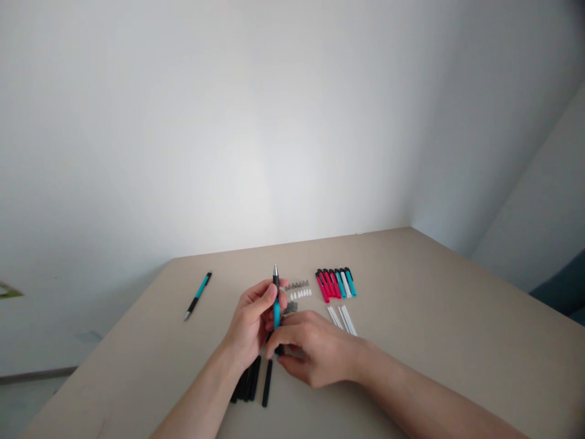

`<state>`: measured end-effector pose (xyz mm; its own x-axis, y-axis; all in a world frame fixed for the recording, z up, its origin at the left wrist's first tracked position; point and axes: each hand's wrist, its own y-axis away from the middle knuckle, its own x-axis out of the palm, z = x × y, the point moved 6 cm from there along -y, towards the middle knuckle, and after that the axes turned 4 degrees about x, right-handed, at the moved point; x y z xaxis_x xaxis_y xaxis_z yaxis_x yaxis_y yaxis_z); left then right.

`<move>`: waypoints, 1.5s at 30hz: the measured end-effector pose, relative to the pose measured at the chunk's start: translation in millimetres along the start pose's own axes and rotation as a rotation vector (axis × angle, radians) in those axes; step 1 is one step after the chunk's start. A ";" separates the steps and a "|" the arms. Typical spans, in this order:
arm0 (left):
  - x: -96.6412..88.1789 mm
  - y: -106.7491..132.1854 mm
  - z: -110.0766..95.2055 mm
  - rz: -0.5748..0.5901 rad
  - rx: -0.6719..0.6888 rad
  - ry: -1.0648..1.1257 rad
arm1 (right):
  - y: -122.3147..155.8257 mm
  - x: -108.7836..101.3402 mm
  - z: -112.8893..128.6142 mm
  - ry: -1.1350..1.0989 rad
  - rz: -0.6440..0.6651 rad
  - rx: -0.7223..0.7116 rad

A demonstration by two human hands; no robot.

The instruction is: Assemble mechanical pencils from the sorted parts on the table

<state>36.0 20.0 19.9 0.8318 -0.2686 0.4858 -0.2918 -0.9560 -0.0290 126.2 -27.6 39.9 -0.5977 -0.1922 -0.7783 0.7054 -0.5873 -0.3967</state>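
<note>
No words, numbers, labels or signs can be read anywhere here.

Pen (198, 296) left, barrels (336, 284) right, on table (411, 292)
</note>
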 end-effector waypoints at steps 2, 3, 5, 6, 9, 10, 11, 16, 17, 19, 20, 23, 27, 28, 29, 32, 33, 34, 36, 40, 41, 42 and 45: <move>-0.1 -0.1 0.3 0.001 -0.002 -0.002 | -0.2 1.2 -0.8 0.007 0.001 -0.002; 0.1 -0.1 0.2 0.002 -0.003 -0.003 | -0.2 1.9 -1.2 0.008 0.001 -0.005; 1.0 -0.2 -0.2 0.006 -0.005 -0.005 | -0.2 3.6 -2.2 0.010 0.000 -0.009; 1.5 -0.1 -0.5 0.005 -0.005 -0.006 | -0.3 4.5 -2.7 0.012 -0.003 -0.011; 2.8 0.5 -1.5 -0.001 -0.005 -0.008 | -0.8 6.7 -4.1 0.008 -0.019 -0.022; 3.1 0.7 -1.7 -0.003 -0.005 -0.008 | -1.1 7.3 -4.4 0.004 -0.026 -0.026; 3.3 0.8 -1.7 -0.004 -0.007 -0.008 | -1.4 7.8 -4.7 -0.002 -0.034 -0.029; 2.4 0.4 -1.1 -0.002 -0.007 -0.010 | -2.8 9.0 -6.1 -0.017 -0.067 -0.027; 2.4 0.3 -1.0 0.000 -0.005 -0.011 | -2.9 9.1 -6.2 -0.016 -0.071 -0.027; 2.8 0.2 -0.9 0.006 -0.005 -0.013 | -2.8 9.4 -6.2 -0.010 -0.073 -0.029; 3.2 0.2 -0.8 0.010 -0.006 -0.012 | -2.7 9.4 -6.3 -0.005 -0.076 -0.030; 4.0 0.2 -0.3 0.016 -0.011 -0.005 | -2.6 9.7 -6.3 0.004 -0.076 -0.036; 3.0 -0.4 0.8 0.018 -0.016 -0.006 | -3.2 10.1 -6.2 0.019 -0.083 -0.042; 2.6 -0.5 0.9 0.017 -0.017 -0.007 | -3.4 9.8 -6.1 0.024 -0.089 -0.043; 2.2 -0.6 0.9 0.014 -0.016 -0.008 | -3.6 9.6 -6.0 0.030 -0.092 -0.042; 1.8 -0.9 1.0 0.014 -0.015 -0.011 | -4.4 8.9 -5.0 0.036 -0.088 -0.048; 1.9 -0.9 1.0 0.016 -0.012 -0.011 | -4.6 8.9 -4.8 0.034 -0.085 -0.050; 1.9 -0.9 1.0 0.020 -0.010 -0.012 | -4.6 8.8 -4.8 0.030 -0.086 -0.051; 2.1 -0.8 1.2 0.027 -0.008 -0.012 | -4.3 8.7 -5.3 0.021 -0.095 -0.051; 2.4 -0.3 1.2 0.026 -0.010 -0.011 | -3.6 9.3 -6.2 0.015 -0.108 -0.044; 2.6 -0.3 0.9 0.026 -0.007 -0.012 | -3.5 9.0 -5.9 0.014 -0.110 -0.044; 2.7 -0.3 0.6 0.025 -0.005 -0.013 | -3.6 8.6 -5.4 0.012 -0.112 -0.045; 3.1 -0.4 -0.1 0.023 -0.003 -0.013 | -4.0 6.7 -4.1 0.009 -0.115 -0.041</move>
<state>38.6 19.6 21.5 0.8307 -0.2922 0.4739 -0.3124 -0.9492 -0.0377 120.9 -23.4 34.3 -0.6721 -0.1185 -0.7309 0.6477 -0.5725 -0.5027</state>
